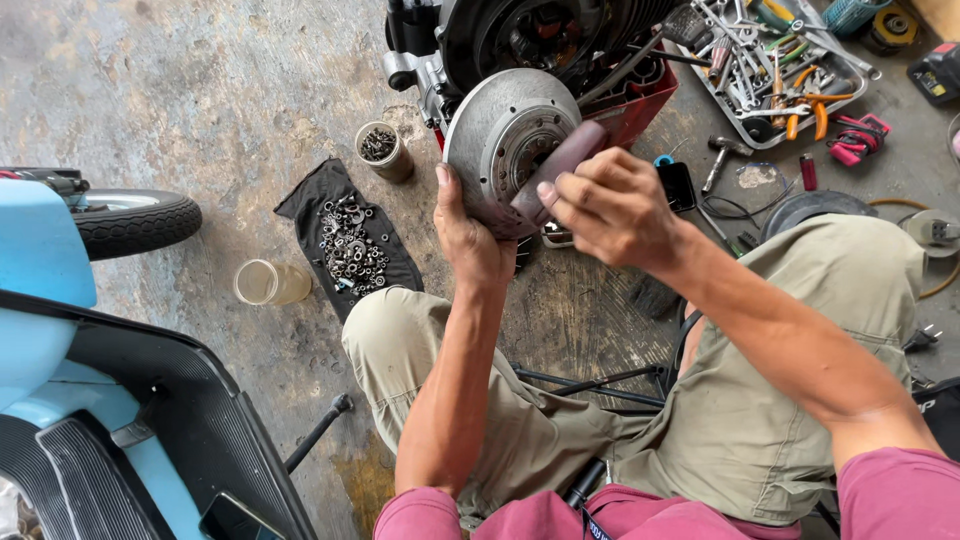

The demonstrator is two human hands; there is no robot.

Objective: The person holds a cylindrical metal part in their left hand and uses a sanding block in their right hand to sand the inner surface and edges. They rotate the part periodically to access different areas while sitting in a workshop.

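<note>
While left hand (470, 235) fingers clasp round dull-grey metal drum (503, 130), right hand (610, 205) fingers grip maroon block (560, 165).

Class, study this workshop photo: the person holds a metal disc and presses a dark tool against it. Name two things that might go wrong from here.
1. The left hand alone grips the grey metal disc by its rim; it might slip and drop onto the knee.
2. The right hand presses the dark handled tool close to the left thumb; a slip might hurt the fingers.

Round grey metal disc (500, 140), upper centre, tilted on edge, hub holes visible; dark maroon strip (560, 165) lies across its face.
</note>
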